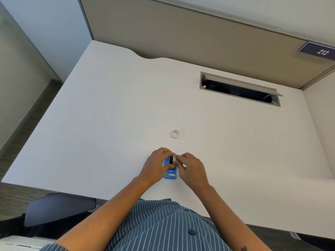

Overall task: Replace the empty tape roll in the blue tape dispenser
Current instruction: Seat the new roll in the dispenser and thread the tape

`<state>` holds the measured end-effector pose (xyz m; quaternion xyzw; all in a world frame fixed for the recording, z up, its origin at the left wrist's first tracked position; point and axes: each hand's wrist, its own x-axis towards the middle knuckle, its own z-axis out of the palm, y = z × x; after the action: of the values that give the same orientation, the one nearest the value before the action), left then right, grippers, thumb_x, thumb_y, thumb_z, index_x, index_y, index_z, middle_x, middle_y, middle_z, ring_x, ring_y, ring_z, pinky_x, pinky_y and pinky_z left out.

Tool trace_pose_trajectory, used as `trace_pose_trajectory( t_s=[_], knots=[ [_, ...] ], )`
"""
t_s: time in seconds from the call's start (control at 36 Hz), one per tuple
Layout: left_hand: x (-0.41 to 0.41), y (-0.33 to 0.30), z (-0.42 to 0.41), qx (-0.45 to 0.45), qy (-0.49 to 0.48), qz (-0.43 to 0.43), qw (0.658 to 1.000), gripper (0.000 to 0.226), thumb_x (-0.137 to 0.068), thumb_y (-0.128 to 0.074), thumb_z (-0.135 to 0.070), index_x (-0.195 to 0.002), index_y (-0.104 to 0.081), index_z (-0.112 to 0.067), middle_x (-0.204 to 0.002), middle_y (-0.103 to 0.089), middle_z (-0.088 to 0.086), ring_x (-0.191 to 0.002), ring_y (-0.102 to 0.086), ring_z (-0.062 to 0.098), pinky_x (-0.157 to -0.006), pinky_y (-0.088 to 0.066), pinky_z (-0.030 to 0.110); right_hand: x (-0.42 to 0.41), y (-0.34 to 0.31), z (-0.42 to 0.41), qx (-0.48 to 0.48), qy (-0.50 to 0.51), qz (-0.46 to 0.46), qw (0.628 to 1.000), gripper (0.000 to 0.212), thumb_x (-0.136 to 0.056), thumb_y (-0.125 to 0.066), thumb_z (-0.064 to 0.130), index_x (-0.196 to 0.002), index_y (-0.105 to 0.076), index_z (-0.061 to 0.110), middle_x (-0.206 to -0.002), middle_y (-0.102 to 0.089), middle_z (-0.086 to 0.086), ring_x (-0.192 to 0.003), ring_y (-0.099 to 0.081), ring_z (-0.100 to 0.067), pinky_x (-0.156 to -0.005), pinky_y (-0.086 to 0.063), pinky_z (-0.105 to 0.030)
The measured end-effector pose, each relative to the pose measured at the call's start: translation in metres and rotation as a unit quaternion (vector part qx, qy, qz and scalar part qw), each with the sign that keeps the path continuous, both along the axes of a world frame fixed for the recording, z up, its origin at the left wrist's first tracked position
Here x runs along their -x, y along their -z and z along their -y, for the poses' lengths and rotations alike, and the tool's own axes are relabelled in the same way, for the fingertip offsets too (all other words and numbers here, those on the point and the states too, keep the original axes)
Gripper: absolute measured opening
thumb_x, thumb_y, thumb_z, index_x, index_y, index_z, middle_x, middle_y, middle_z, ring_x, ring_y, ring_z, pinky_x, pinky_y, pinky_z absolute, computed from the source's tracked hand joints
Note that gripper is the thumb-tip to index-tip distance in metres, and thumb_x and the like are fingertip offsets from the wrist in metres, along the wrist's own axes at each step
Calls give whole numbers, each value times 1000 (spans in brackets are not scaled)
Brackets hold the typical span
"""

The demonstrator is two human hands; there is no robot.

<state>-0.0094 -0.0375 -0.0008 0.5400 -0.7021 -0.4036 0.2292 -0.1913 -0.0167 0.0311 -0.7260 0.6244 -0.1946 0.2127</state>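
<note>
The blue tape dispenser (170,173) stands on the white desk (112,113) near its front edge, cutter end toward me. My left hand (157,164) grips its left side, thumb on top beside a black hub piece (171,159). My right hand (190,169) pinches a small whitish roll (175,158) right at the dispenser's top; most of that roll is hidden by my fingers. A second white tape ring (175,133) lies flat on the desk a short way beyond both hands.
An open cable tray slot (239,88) is cut into the desk at the back right. A beige partition (181,31) runs along the desk's far edge. A dark chair (58,207) sits at the lower left, beside the desk's front edge.
</note>
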Motion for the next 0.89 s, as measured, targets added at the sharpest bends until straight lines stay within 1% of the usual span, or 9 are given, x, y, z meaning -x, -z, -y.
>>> trace_pose_trajectory(
  t_s=[0.11,0.33,0.44,0.56,0.61,0.64,0.69,0.75,0.89],
  knots=[
    [0,0,0,3,2,2,1000,37,-94,-75,-29,-130,-68,-23,-130,-63,-6,-118,-58,14,-106,-49,31,1,-1,2,-6,-3,0,1000,12,-94,-75,12,-103,-83,15,-84,-73,-2,-68,-65,-21,-59,-57,-38],
    [0,0,1,4,4,5,1000,37,-94,-75,-28,-130,-68,-22,-130,-63,-4,-119,-58,14,-108,-48,32,2,-5,9,-12,-21,-18,1000,11,-94,-71,9,-93,-81,15,-85,-74,-1,-70,-65,-21,-62,-56,-38],
    [0,0,1,2,4,10,1000,36,-95,-74,-27,-130,-67,-20,-132,-64,-3,-119,-59,17,-109,-49,35,1,-8,11,-7,-50,-42,998,10,-97,-68,10,-97,-78,14,-86,-71,-2,-70,-66,-23,-60,-56,-36],
    [1,0,1,2,2,15,1000,36,-94,-75,-27,-129,-67,-20,-131,-64,-2,-118,-59,17,-109,-50,35,0,-11,12,11,-82,-82,993,8,-93,-73,8,-99,-74,13,-87,-69,-2,-63,-64,-23,-52,-54,-34],
    [1,0,1,3,1,17,1000,36,-94,-75,-26,-129,-67,-20,-131,-64,-3,-117,-59,16,-108,-50,34,-1,-13,12,9,-101,-107,989,15,-86,-79,6,-96,-71,12,-85,-67,-2,-56,-60,-21,-45,-44,-29],
    [0,-1,1,3,3,17,1000,36,-94,-75,-26,-129,-67,-21,-130,-64,-3,-117,-59,16,-108,-51,34,-3,-14,12,6,-111,-120,987,20,-82,-82,4,-96,-70,12,-85,-66,-2,-54,-56,-20,-45,-37,-27],
    [0,-1,1,6,5,17,1000,35,-93,-76,-26,-128,-67,-21,-129,-64,-4,-116,-59,15,-106,-51,34,-5,-15,11,-6,-122,-136,983,27,-77,-82,0,-97,-68,11,-86,-65,-4,-51,-47,-18,-46,-30,-26],
    [0,-2,1,6,7,17,1000,35,-93,-76,-25,-127,-67,-22,-128,-64,-5,-115,-59,15,-105,-51,34,-6,-15,10,-21,-121,-148,981,29,-77,-79,-2,-100,-67,10,-90,-64,-5,-53,-38,-16,-46,-29,-27],
    [0,-2,0,4,5,18,1000,37,-94,-75,-25,-130,-66,-22,-130,-63,-5,-117,-58,15,-107,-49,32,-10,-18,10,-77,-108,-172,976,24,-89,-67,0,-110,-60,9,-103,-59,-7,-62,-41,-19,-50,-34,-33]
  ],
)
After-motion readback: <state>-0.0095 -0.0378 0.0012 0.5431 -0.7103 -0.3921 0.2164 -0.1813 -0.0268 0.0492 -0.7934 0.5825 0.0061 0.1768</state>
